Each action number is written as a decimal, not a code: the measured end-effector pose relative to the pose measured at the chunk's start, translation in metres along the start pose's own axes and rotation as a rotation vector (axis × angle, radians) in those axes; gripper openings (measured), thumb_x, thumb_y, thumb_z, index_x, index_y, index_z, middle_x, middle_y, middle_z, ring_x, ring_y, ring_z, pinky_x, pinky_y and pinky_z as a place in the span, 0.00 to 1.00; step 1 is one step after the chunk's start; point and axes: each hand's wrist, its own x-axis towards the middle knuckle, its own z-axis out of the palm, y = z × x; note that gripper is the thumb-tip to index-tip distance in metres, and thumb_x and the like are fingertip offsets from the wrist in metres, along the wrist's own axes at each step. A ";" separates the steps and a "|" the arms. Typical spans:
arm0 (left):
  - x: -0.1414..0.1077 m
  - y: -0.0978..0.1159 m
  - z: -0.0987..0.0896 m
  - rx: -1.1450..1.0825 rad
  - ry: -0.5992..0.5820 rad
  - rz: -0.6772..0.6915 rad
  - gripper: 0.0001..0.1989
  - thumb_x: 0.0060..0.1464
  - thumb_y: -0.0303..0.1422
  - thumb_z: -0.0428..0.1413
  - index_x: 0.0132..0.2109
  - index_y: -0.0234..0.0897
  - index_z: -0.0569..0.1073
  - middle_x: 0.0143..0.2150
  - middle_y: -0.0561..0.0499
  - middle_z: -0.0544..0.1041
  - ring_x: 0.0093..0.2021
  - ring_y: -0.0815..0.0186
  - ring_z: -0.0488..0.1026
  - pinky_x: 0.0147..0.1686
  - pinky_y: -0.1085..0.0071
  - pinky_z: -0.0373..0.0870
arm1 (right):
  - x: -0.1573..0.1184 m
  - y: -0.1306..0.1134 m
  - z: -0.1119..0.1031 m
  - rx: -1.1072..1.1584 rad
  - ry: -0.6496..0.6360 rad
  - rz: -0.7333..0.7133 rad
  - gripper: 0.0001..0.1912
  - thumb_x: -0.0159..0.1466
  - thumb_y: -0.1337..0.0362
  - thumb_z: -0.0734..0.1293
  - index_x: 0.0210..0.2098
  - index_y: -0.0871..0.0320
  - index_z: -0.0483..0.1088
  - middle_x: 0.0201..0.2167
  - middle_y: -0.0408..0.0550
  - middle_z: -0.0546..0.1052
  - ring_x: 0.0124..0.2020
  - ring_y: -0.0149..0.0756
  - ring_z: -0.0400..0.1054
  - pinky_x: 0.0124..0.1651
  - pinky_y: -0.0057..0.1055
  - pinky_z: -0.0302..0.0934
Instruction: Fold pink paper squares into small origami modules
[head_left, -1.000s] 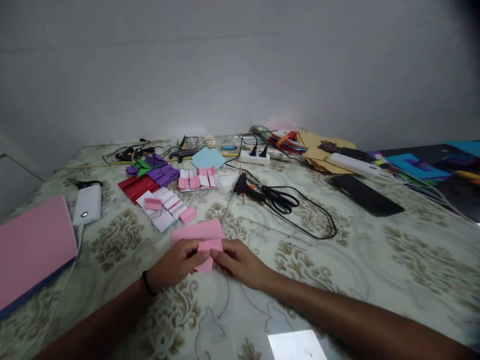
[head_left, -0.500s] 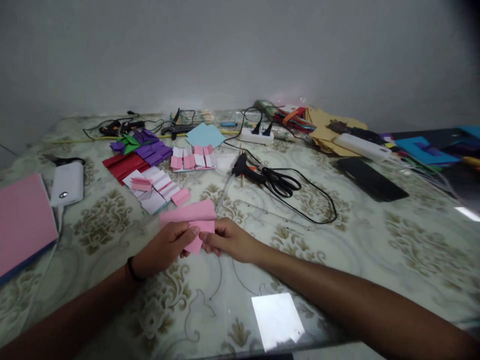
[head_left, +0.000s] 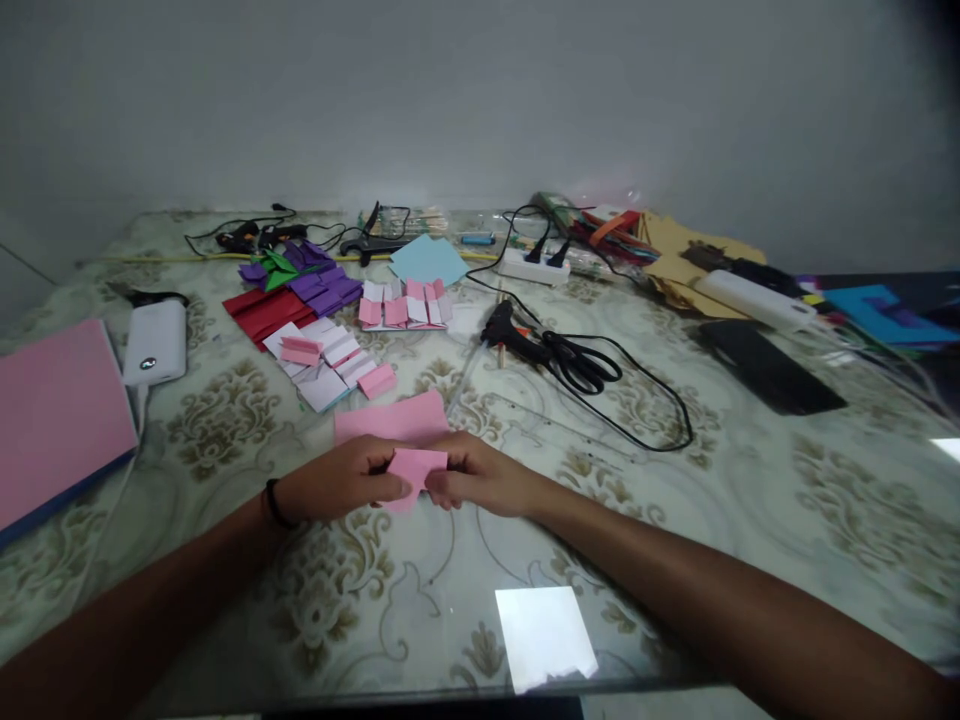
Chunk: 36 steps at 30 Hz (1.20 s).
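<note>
Between both hands is a small piece of pink paper (head_left: 417,463), bent along its lower part. My left hand (head_left: 360,478) pinches its left side, thumb on top. On the right side, my right hand (head_left: 472,475) grips the same paper with thumb and fingers. Just behind the hands lies a larger pink paper strip (head_left: 390,419) on the table. Beyond it are folded white and pink paper pieces (head_left: 326,362) in a cluster, and a second row of pink and white folded pieces (head_left: 405,305). My fingertips under the paper are hidden.
A black glue gun (head_left: 514,335) with a coiled cord lies behind the hands, near a clear ruler (head_left: 555,428). A white power bank (head_left: 155,342) and pink sheets (head_left: 64,420) are at left. A dark phone (head_left: 769,365) lies right, a power strip (head_left: 534,267) at the back.
My hands have tilted the small pink paper, and its lower part looks more bent. The whole scene has shifted slightly to the right in view.
</note>
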 end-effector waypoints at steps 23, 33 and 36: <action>0.003 0.008 0.002 0.053 -0.005 0.095 0.18 0.64 0.38 0.50 0.35 0.31 0.79 0.26 0.52 0.75 0.27 0.70 0.66 0.29 0.74 0.62 | 0.001 0.004 0.001 -0.030 0.031 0.000 0.08 0.61 0.64 0.64 0.30 0.62 0.72 0.24 0.43 0.73 0.22 0.24 0.65 0.25 0.20 0.61; -0.002 0.013 0.001 0.139 -0.019 0.075 0.17 0.65 0.35 0.51 0.34 0.29 0.78 0.22 0.57 0.66 0.24 0.74 0.57 0.26 0.76 0.56 | 0.002 0.005 0.002 -0.203 0.032 -0.084 0.09 0.60 0.68 0.63 0.24 0.62 0.70 0.19 0.39 0.69 0.21 0.24 0.62 0.26 0.20 0.55; -0.002 0.013 0.002 0.144 -0.013 0.080 0.18 0.65 0.36 0.51 0.32 0.28 0.78 0.24 0.55 0.72 0.25 0.73 0.60 0.28 0.76 0.58 | 0.001 0.005 0.002 -0.205 0.027 -0.078 0.10 0.60 0.68 0.63 0.23 0.62 0.70 0.19 0.40 0.70 0.21 0.24 0.62 0.26 0.20 0.55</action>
